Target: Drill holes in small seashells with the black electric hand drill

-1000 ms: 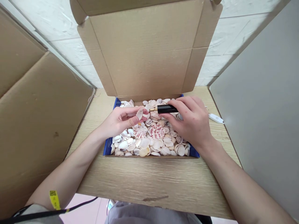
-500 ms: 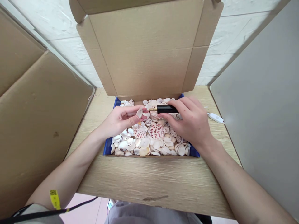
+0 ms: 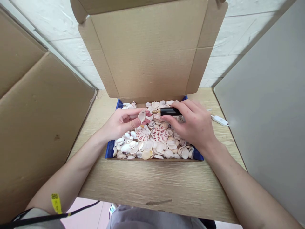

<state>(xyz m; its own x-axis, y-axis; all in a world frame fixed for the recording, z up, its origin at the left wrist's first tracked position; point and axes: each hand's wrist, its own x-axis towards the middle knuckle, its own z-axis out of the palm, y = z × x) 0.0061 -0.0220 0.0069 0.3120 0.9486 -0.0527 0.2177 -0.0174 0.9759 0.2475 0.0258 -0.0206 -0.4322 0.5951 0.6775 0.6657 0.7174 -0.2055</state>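
Between the thumb and fingers of my left hand [image 3: 122, 122] is a pale seashell [image 3: 142, 116], held above the shell-filled box. My right hand [image 3: 194, 122] grips a black mini drill [image 3: 170, 111] with a brass chuck [image 3: 156, 111]. Its thin bit points left and meets the upper part of the shell; whether it passes through, I cannot tell. Beneath both hands, many white seashells [image 3: 147, 145] fill the open cardboard box [image 3: 152, 51]. Two larger scallop shells [image 3: 160, 133] with red markings lie in the middle.
The box has blue side walls [image 3: 110, 149] and its lid stands raised at the back. A white inline switch [image 3: 220, 120] on a cord lies at the right. Cardboard [image 3: 47, 108] rises on the left, a grey panel [image 3: 264, 95] on the right. A dark cable [image 3: 45, 218] crosses near my left arm.
The shell in my left hand has turned slightly, showing more of its face, and shifted a little left. The mini drill has stayed almost still.
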